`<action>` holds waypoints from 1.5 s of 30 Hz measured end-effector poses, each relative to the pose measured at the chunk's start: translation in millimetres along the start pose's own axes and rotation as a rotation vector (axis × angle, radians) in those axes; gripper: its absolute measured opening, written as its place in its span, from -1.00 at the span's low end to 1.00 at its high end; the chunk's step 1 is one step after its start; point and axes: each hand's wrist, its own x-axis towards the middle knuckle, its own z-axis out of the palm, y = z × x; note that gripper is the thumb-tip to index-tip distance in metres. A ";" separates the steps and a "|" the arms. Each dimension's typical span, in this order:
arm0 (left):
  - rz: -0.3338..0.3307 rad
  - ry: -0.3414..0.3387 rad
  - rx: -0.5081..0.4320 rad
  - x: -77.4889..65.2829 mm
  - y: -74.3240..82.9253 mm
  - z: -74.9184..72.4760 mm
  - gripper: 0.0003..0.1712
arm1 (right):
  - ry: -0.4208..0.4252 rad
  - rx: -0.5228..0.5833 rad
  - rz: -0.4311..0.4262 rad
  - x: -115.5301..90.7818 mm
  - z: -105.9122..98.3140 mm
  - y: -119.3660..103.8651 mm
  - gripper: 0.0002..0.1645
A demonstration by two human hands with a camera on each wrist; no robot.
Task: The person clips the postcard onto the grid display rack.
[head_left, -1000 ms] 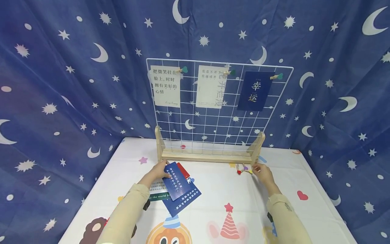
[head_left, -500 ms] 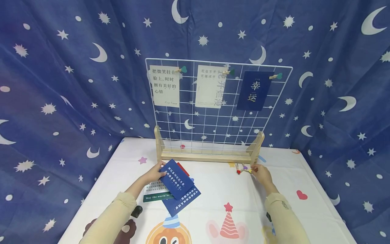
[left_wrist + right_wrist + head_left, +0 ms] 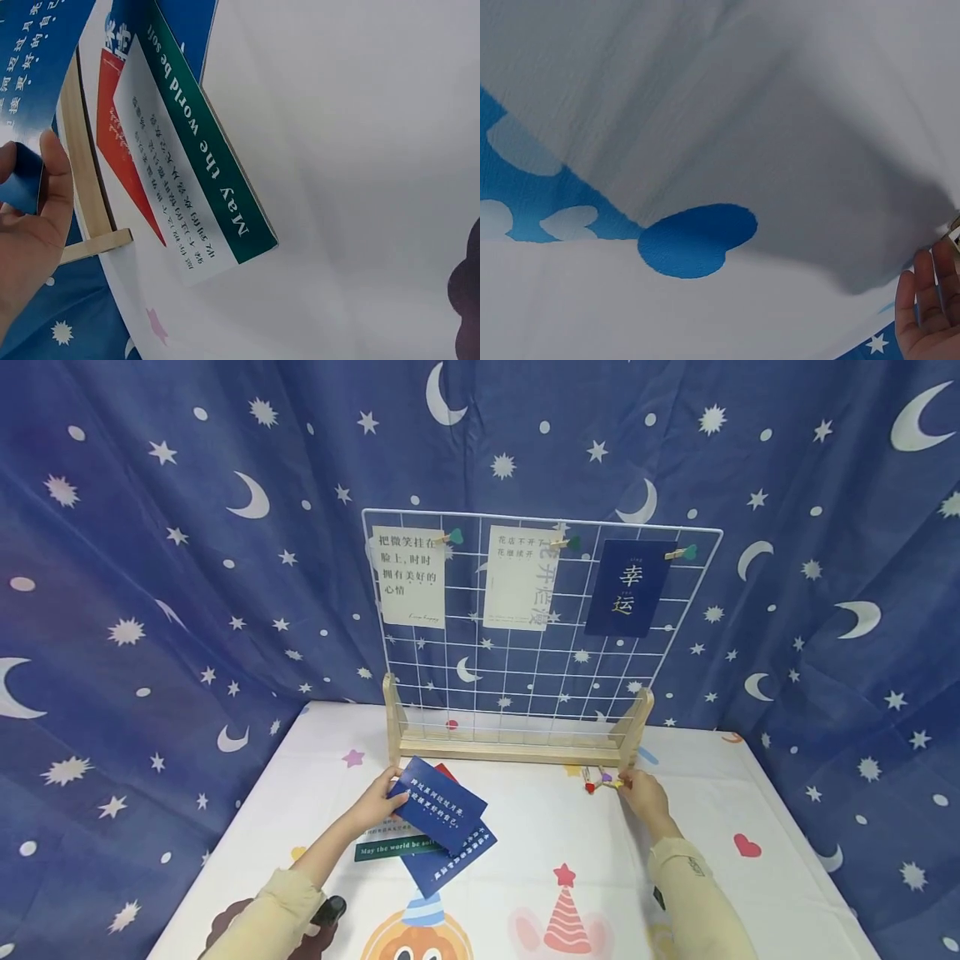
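My left hand (image 3: pixel 375 803) pinches a dark blue card with white writing (image 3: pixel 442 808) by its left corner, tilted above other cards. In the left wrist view the card (image 3: pixel 34 71) bends at the thumb. Beneath it lie a white-and-green card (image 3: pixel 199 154), a red card (image 3: pixel 124 142) and another blue card (image 3: pixel 438 868). At the rack's right foot, my right hand (image 3: pixel 647 799) has its fingertips on a small wooden clothespin, mostly hidden by the fingers. Beside it lie several clothespins with coloured hearts (image 3: pixel 592 781). The right wrist view shows only part of the hand (image 3: pixel 930 311) at its edge.
A white wire grid (image 3: pixel 525 660) stands in a wooden base (image 3: pixel 510 750) at the back. A white card (image 3: pixel 408 577), a second white card (image 3: pixel 520 581) and a blue card (image 3: pixel 630 589) hang there on green-heart clothespins. A printed white cloth (image 3: pixel 540 827) covers the table.
The left hand has shifted slightly left and lifted the blue card, turning it and uncovering more of the white-and-green card. The right hand has stayed by the clothespins.
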 end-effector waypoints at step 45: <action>-0.019 0.225 -0.164 11.4 34.1 3.0 -0.72 | 0.002 -0.111 0.034 3.4 2.4 -5.1 -0.94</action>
